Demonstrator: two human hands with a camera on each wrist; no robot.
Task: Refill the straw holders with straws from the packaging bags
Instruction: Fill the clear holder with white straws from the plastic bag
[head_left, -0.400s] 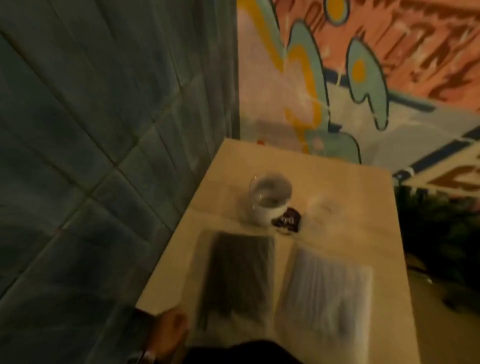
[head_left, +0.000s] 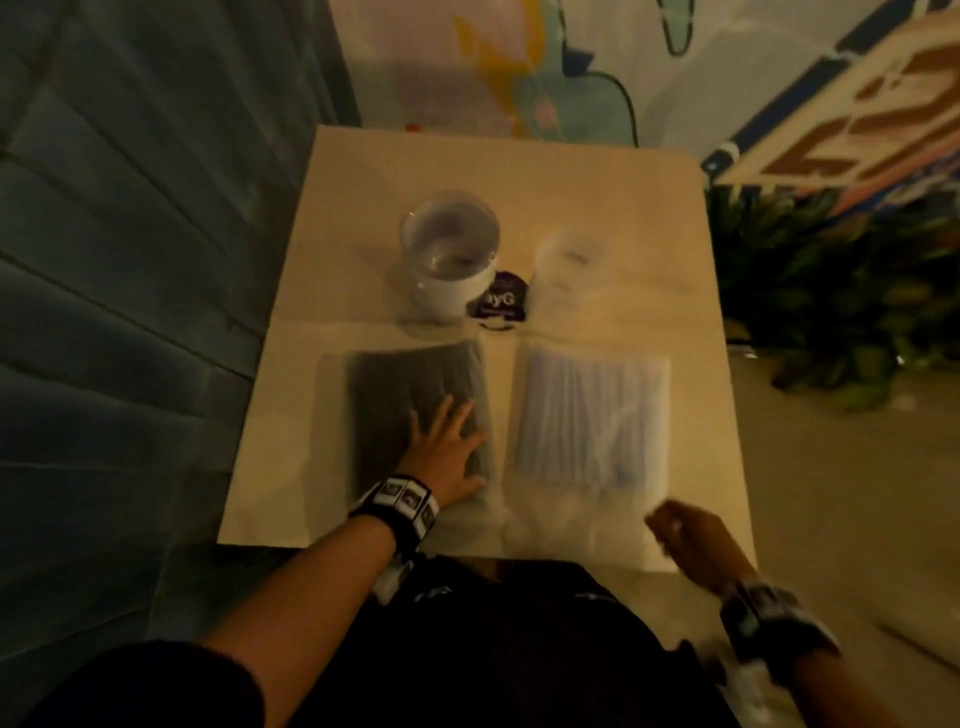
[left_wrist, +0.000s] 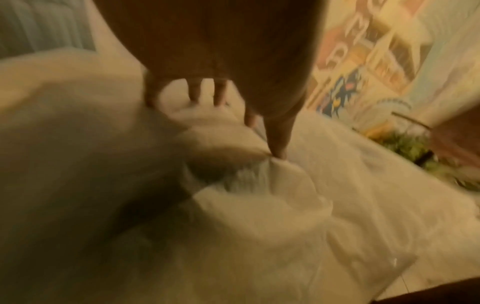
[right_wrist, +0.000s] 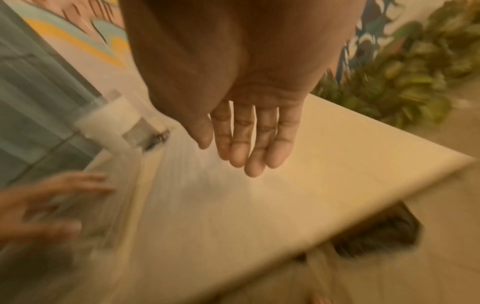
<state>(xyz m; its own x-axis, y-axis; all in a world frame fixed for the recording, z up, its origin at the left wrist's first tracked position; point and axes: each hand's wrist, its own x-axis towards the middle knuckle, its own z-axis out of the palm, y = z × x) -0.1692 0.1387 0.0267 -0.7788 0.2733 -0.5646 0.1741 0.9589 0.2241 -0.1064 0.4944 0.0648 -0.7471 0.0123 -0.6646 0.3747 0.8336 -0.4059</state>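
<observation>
Straw packaging bags, two of them, lie flat side by side on the pale beige square table (head_left: 691, 291). Nearer the grey tiled wall is the clear plastic bag of dark straws (head_left: 415, 384); beside it, on the side away from the wall, is the clear plastic bag of pale bluish-white straws (head_left: 592, 415). Beyond the dark bag stands the round clear straw holder with a white band (head_left: 449, 265); a second clear holder (head_left: 571, 265) next to it is too blurred to make out. The left hand (head_left: 447, 452) lies on the dark bag, fingers spread and straight, gripping nothing. The right hand (head_left: 688, 540) hovers by the pale bag's near corner, fingers relaxed, empty in the wrist view.
</observation>
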